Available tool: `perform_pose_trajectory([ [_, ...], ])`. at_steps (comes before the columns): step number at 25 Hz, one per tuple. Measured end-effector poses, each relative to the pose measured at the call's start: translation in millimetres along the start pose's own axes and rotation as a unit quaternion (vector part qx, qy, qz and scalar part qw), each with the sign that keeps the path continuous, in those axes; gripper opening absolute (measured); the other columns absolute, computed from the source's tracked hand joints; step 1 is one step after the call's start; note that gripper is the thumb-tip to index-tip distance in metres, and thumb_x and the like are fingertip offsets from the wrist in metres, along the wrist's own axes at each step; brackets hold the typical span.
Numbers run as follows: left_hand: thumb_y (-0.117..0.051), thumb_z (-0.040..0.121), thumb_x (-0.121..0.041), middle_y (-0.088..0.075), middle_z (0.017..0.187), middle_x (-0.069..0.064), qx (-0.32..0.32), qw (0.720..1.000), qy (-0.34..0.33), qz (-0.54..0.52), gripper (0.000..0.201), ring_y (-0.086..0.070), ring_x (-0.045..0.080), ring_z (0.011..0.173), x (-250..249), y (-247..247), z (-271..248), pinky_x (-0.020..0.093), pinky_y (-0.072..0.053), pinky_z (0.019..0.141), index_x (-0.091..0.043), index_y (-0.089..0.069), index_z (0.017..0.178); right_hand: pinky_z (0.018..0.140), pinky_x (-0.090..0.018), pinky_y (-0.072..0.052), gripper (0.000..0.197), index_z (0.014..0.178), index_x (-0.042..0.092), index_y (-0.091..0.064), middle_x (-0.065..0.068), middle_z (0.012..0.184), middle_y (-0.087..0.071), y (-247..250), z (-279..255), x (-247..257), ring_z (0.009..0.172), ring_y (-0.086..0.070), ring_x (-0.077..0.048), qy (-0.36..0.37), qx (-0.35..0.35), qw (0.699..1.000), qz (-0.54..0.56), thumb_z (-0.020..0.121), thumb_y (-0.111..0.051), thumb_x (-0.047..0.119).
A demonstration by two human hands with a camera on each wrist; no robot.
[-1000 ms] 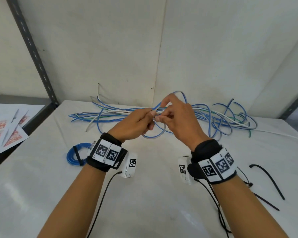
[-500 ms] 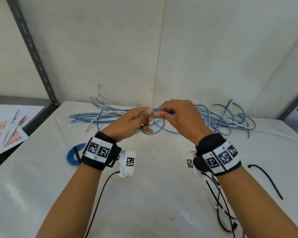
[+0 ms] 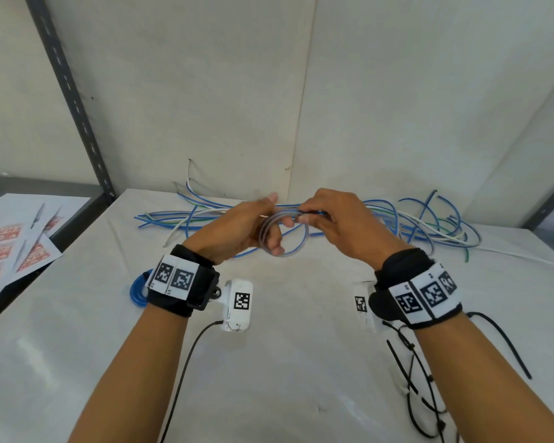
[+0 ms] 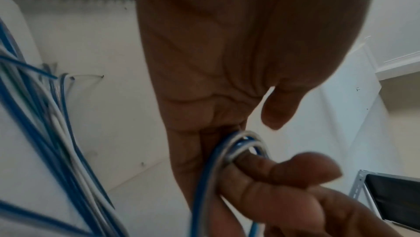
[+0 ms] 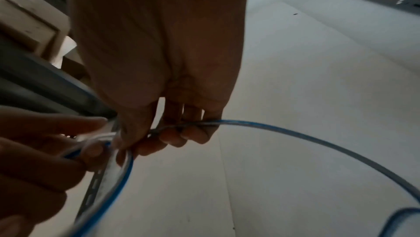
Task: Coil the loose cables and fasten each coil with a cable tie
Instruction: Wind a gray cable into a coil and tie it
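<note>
Both hands raised over table (image 3: 269, 362), close together, each clamped on same blue-and-clear cable coil (image 3: 296, 247). Left hand (image 3: 237, 231): fingers threaded through loops, thumb up. Right hand (image 3: 343, 225): pinches top of coil; fingertips hidden behind knuckles in head view. Loop count unreadable, motion blur. Loose cable pile (image 3: 429, 225) at wall, partly hidden by hands. Tied blue coil (image 3: 136, 290) half hidden behind left wrist. Black cable ties (image 3: 509, 346) near right forearm, some cut off at frame bottom.
</note>
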State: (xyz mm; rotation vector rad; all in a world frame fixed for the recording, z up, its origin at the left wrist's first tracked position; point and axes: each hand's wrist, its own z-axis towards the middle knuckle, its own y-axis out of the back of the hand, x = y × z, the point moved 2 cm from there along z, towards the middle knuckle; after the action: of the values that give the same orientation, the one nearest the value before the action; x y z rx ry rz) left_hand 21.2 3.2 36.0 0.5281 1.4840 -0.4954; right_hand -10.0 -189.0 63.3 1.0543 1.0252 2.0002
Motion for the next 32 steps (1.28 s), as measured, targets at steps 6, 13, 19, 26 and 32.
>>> perform_pose_trajectory([
  [6,-0.035,0.110,-0.027,-0.021,0.062,-0.005,0.037,0.997,-0.001,0.066,0.036,-0.018,0.016,0.055,-1,-9,-5,0.025,-0.037,0.056,-0.013,-0.048,0.080,0.070,-0.040,-0.045,0.025,0.108,0.020,-0.077,-0.006,0.081,-0.060,6,0,11,0.075,-0.057,-0.024,0.031,0.030,0.998,-0.040,0.101,-0.058,0.034],
  [13,-0.035,0.110,-0.030,-0.016,0.065,-0.005,-0.037,0.996,-0.071,-0.025,0.039,-0.014,0.016,0.058,-3,-2,0,0.023,-0.031,0.053,-0.018,-0.035,0.073,0.067,-0.010,-0.036,0.015,0.098,0.018,-0.079,0.012,0.080,-0.065,12,-7,3,0.074,-0.057,0.001,0.001,-0.182,0.980,0.081,0.098,-0.066,0.025],
  [19,-0.032,0.111,-0.028,-0.011,0.065,-0.003,-0.089,0.973,-0.111,-0.180,0.040,-0.014,0.012,0.053,-6,-9,7,0.024,-0.026,0.049,-0.018,-0.035,0.072,0.063,-0.028,-0.044,0.017,0.103,0.016,-0.078,0.012,0.080,-0.070,-32,-13,16,0.067,-0.055,-0.004,-0.080,-0.215,0.933,0.279,0.101,-0.063,0.024],
  [26,-0.028,0.102,-0.013,-0.038,0.048,0.000,-0.050,0.991,-0.046,-0.117,0.043,-0.044,0.020,0.048,-2,-5,7,0.042,-0.055,0.079,-0.008,-0.050,0.065,0.068,-0.024,-0.043,0.020,0.094,0.016,-0.077,0.002,0.082,-0.069,-8,-9,10,0.073,-0.060,-0.005,-0.016,-0.112,0.983,0.147,0.099,-0.061,0.028],
  [32,-0.035,0.108,-0.015,-0.027,0.058,-0.006,-0.076,0.995,-0.056,0.027,0.043,-0.029,0.010,0.050,-3,-22,3,0.039,-0.056,0.074,-0.014,-0.036,0.065,0.069,-0.029,-0.046,0.019,0.104,0.021,-0.077,0.006,0.079,-0.068,1,-5,13,0.073,-0.060,-0.011,0.002,-0.022,1.000,0.016,0.100,-0.062,0.031],
])
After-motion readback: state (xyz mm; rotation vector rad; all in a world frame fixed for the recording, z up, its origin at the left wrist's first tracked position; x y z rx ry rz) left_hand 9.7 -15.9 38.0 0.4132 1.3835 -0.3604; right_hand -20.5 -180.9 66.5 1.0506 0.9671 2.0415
